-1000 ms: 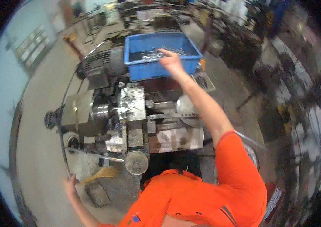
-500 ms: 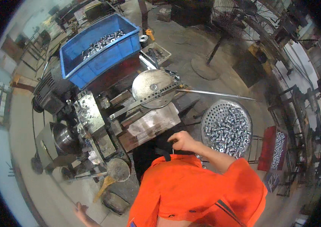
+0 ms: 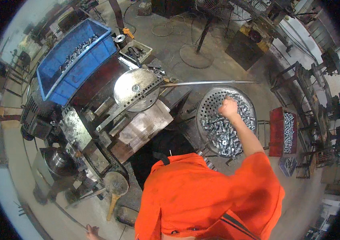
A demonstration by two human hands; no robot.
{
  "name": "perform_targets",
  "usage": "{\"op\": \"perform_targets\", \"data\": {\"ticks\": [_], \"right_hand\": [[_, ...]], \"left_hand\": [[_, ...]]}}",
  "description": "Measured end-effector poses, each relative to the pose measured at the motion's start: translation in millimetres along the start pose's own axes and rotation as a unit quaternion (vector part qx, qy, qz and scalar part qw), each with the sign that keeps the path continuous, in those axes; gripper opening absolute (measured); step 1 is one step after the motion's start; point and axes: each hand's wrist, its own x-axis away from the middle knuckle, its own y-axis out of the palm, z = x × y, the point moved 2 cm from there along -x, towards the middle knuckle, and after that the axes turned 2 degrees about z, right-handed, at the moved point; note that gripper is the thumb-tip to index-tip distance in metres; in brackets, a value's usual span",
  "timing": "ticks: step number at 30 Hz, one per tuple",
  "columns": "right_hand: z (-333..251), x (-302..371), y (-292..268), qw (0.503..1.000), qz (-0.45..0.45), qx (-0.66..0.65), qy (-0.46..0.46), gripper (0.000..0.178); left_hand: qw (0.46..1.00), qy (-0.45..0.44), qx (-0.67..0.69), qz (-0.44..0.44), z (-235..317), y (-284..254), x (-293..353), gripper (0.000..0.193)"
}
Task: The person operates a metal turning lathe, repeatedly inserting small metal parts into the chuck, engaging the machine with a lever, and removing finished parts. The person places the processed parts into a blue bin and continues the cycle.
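Observation:
My right hand (image 3: 228, 107) reaches out over a round perforated metal tray (image 3: 210, 106). Its fingers are bent down and drawn together at the edge of a heap of small shiny metal parts (image 3: 225, 138); whatever they grip is hidden. At the lower left, my left hand (image 3: 92, 232) is at the end of a long thin rod (image 3: 70, 216) and seems closed round it. Between the hands stands a machine with a large round metal disc (image 3: 126, 93) and a flat bar with a row of holes (image 3: 118, 117) across it.
A blue crate (image 3: 88, 60) of metal parts sits behind the machine. A long metal rod (image 3: 210, 82) sticks out toward the tray. To the right is a red bin (image 3: 277, 132) of parts; a stand fan (image 3: 202, 36) is at the back. A yellow-handled round pan (image 3: 116, 183) lies near left.
My right hand has moved from in front of my body out to the right, onto the tray's parts. My left hand stays by the rod's end. The whole view has shifted.

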Motion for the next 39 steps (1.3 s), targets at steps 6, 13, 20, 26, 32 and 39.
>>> {"op": "perform_targets", "data": {"ticks": [6, 13, 20, 26, 32, 39], "right_hand": [[27.7, -33.4, 9.5, 0.993, -0.074, -0.036, 0.083, 0.027], [41.1, -56.8, 20.0, 0.988, -0.129, -0.054, 0.063, 0.040], [38.4, -62.1, 36.5, 0.990, -0.104, -0.071, 0.065, 0.030], [46.1, -65.7, 39.5, 0.993, -0.083, -0.077, 0.033, 0.039], [67.9, -95.9, 77.3, 0.973, -0.134, -0.125, 0.141, 0.034], [41.2, -64.1, 67.6, 0.893, -0.117, -0.401, 0.168, 0.023]], "left_hand": [[0.999, 0.026, -0.009, 0.041, -8.4, -16.5, 6.4, 0.043], [0.997, 0.057, 0.019, 0.045, -53.3, -49.4, -38.8, 0.037], [0.992, 0.082, -0.029, 0.091, -37.3, -24.9, -9.6, 0.033], [0.994, 0.091, -0.023, 0.053, -14.6, -15.5, 0.5, 0.039], [0.991, 0.111, -0.008, 0.068, -42.6, -31.9, -8.1, 0.033], [0.989, 0.113, 0.005, 0.098, -23.3, -31.9, 31.9, 0.035]]}}
